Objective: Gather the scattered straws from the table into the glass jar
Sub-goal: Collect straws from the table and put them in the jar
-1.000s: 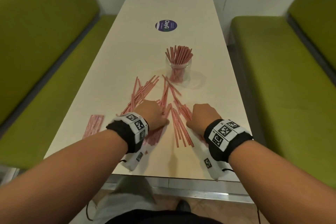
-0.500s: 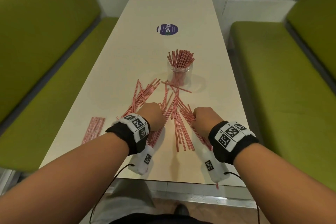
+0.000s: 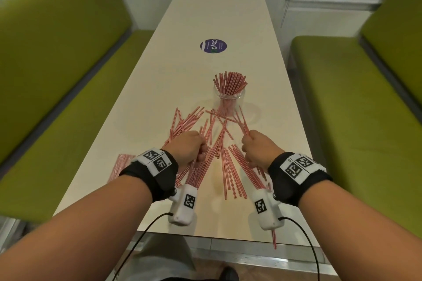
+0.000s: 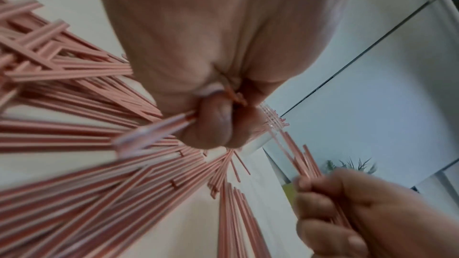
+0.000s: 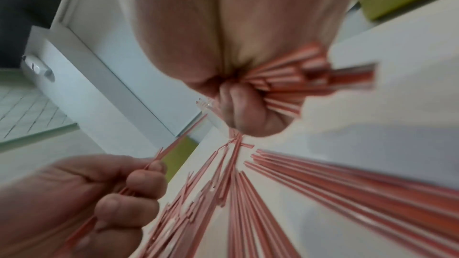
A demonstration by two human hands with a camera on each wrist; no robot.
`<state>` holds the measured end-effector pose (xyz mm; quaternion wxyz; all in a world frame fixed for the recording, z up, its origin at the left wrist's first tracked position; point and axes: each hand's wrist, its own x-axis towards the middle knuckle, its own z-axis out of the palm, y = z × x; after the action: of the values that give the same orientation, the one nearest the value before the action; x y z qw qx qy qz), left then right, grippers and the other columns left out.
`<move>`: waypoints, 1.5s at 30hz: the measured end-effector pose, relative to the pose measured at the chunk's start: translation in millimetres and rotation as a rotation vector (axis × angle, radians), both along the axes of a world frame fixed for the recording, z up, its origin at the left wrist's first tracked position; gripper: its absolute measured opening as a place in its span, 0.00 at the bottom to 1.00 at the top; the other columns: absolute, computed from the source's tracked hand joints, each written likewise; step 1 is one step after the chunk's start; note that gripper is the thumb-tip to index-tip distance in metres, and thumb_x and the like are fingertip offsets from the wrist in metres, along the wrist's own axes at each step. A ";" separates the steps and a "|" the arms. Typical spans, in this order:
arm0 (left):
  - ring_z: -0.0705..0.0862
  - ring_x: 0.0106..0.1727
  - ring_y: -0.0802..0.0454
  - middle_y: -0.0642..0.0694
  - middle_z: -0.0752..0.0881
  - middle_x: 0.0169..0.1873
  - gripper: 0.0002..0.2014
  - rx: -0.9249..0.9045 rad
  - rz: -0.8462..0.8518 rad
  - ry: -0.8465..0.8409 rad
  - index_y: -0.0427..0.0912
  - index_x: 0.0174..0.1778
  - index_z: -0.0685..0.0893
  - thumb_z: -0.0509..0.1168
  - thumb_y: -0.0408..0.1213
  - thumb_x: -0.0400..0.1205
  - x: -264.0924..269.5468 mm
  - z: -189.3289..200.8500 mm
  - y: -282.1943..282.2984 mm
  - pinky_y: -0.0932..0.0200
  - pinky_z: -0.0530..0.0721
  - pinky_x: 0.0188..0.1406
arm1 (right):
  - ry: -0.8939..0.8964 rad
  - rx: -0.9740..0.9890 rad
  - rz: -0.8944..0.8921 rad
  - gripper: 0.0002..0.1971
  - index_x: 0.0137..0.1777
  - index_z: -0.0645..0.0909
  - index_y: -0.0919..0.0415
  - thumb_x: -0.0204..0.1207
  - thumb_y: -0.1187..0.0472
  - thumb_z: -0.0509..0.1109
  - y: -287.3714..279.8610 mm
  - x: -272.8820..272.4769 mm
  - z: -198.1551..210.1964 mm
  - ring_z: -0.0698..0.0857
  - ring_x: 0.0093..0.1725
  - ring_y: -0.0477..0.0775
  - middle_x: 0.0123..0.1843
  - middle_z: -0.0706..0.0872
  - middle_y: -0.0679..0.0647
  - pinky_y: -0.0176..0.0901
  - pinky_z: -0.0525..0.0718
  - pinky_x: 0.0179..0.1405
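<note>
A clear glass jar stands mid-table with several red-and-white straws upright in it. Loose straws lie fanned over the cream table between the jar and the near edge. My left hand grips a bundle of straws low over the table, seen as a fist in the left wrist view. My right hand grips another bundle whose far ends point up toward the jar; in the right wrist view the straws splay out of the fist.
A small separate pile of straws lies at the table's left edge. A round purple sticker sits farther up the table. Green benches flank both sides. One straw hangs over the near edge.
Both hands were down on the table among the straws; now each has closed round a bundle and risen, the right one tilting its straws toward the jar.
</note>
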<state>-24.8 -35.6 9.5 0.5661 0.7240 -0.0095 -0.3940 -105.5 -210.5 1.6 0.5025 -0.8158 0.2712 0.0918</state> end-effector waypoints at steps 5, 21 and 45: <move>0.72 0.24 0.53 0.48 0.76 0.28 0.12 -0.256 -0.110 0.049 0.42 0.40 0.72 0.52 0.37 0.89 -11.5 12.9 -12.6 0.60 0.69 0.25 | -0.250 0.510 -0.199 0.24 0.50 0.73 0.57 0.80 0.35 0.56 13.4 14.6 16.9 0.60 0.21 0.44 0.26 0.62 0.47 0.37 0.60 0.17; 0.70 0.24 0.55 0.46 0.76 0.27 0.12 -0.087 -0.254 -0.114 0.41 0.39 0.73 0.53 0.34 0.89 -8.3 27.8 -4.5 0.61 0.71 0.20 | -0.467 0.454 -0.303 0.15 0.46 0.77 0.58 0.87 0.50 0.54 26.7 33.8 20.9 0.69 0.20 0.48 0.26 0.72 0.51 0.41 0.71 0.19; 0.80 0.38 0.50 0.48 0.78 0.33 0.19 0.955 -0.487 -0.665 0.40 0.35 0.75 0.67 0.52 0.79 34.4 -6.6 33.0 0.64 0.75 0.30 | 0.002 -0.101 0.016 0.15 0.34 0.72 0.51 0.85 0.55 0.55 14.4 34.4 -6.1 0.74 0.30 0.47 0.33 0.77 0.49 0.41 0.76 0.34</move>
<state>9.6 -2.6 2.9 0.0413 0.9578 -0.1724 -0.2262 -71.0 -196.1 -4.5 0.4595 -0.8422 0.2696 0.0827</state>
